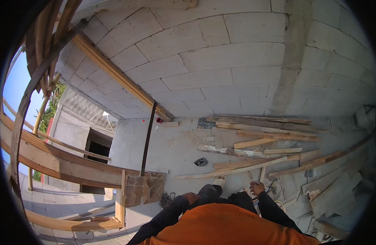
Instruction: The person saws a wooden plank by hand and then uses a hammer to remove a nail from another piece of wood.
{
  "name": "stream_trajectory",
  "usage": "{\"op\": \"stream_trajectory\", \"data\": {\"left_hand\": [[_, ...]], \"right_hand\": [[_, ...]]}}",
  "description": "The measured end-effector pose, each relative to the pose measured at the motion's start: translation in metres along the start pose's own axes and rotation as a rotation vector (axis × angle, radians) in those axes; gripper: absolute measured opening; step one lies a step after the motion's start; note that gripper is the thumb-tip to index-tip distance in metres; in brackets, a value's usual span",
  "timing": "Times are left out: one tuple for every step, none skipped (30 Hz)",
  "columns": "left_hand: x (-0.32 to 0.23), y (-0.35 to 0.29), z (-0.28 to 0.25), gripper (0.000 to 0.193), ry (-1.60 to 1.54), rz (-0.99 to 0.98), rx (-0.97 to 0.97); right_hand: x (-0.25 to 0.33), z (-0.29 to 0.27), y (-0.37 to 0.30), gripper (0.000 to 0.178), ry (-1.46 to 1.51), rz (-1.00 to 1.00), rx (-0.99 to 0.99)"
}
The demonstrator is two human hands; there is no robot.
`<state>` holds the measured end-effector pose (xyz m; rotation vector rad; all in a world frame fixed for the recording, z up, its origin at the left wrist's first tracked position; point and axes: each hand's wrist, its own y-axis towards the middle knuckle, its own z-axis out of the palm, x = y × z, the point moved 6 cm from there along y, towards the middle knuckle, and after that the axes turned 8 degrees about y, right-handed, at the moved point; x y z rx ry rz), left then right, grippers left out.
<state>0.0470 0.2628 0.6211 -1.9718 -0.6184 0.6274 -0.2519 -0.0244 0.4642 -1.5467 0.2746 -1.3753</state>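
Observation:
My left hand (191,198) hangs close beside my left thigh; its fingers are mostly hidden and I cannot tell how they are held. On the other side, my right hand (257,188) is held beside my right leg with the fingers curled in. Whether anything small lies inside that curl cannot be made out. Just past it, a short upright-looking wood strip (262,174) lies on the floor. A long thin board (237,168) stretches across in front of my feet. A small dark box-like object (200,162) sits on the floor ahead of my left foot.
Several planks (265,124) lie along the block wall (204,32). Broken boards (335,194) are heaped on the right. To the left stand a wooden frame (119,200), a dark upright bar (148,139) and a long timber post (118,75). Tangled wire-like material (166,199) lies near my left arm.

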Motion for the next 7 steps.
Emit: {"op": "stream_trajectory", "data": {"left_hand": [[-0.023,-0.007,-0.017,0.057,0.027,0.068,-0.018],[-0.017,0.002,-0.01,0.057,0.023,0.088,-0.019],[0.009,0.031,0.006,0.058,0.134,0.187,-0.122],[-0.023,0.033,-0.006,0.058,0.171,0.159,-0.061],[-0.061,0.021,-0.04,0.059,0.207,0.105,-0.02],[-0.084,0.023,-0.052,0.06,0.276,0.169,0.03],[-0.101,0.024,-0.061,0.061,0.341,0.224,0.079]], "right_hand": [[0.015,-0.007,-0.022,0.03,0.016,-0.036,-0.058],[0.03,-0.005,-0.051,0.031,0.0,-0.041,-0.097],[0.026,-0.012,-0.072,0.031,0.107,-0.066,-0.13],[-0.004,-0.043,-0.097,0.032,0.2,-0.039,-0.224],[-0.029,-0.064,-0.115,0.033,0.292,-0.021,-0.29],[-0.049,-0.077,-0.131,0.035,0.369,-0.008,-0.326],[-0.065,-0.082,-0.14,0.035,0.385,0.006,-0.344]]}}
